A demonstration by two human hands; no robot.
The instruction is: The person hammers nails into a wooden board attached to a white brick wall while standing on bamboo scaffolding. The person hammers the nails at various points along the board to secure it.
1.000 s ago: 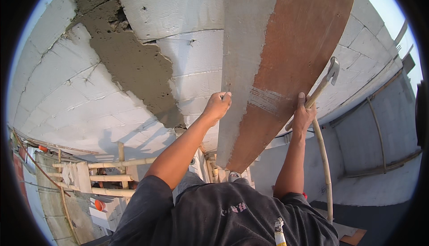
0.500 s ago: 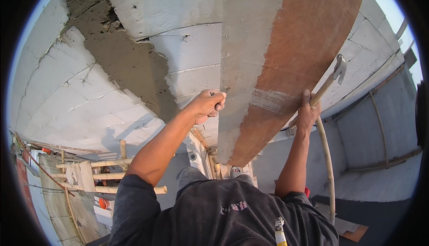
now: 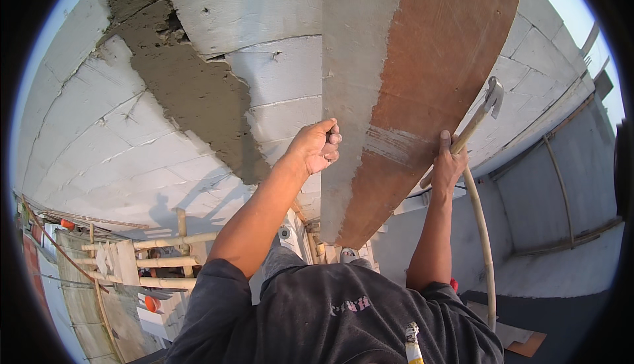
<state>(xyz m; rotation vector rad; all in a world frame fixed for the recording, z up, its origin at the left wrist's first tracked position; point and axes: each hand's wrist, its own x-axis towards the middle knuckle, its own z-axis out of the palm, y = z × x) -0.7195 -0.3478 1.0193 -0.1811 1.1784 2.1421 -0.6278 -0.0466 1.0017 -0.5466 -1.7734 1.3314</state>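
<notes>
A tall board (image 3: 422, 93), reddish brown with a grey cement-stained strip down its left side, stands against the block wall. My left hand (image 3: 318, 145) is closed in front of the board's left edge, fingers curled in and thumb pressed against them. Whatever it may hold is too small to make out. In my right hand (image 3: 449, 167) is a claw hammer (image 3: 473, 126), gripped round its wooden handle with the metal head up and to the right. That hand also rests at the board's right edge, its thumb over the board's face.
Wet grey mortar (image 3: 191, 93) runs down the white block wall (image 3: 86, 133) on the left. Bamboo poles (image 3: 158, 261) form a scaffold at lower left. A bent pole (image 3: 481, 232) rises beside my right arm. Far below right lies a dark floor (image 3: 555, 318).
My left hand has turned and risen slightly, its curled fingers now showing more of the palm side. The board and the right hand with the hammer have shifted slightly left in view.
</notes>
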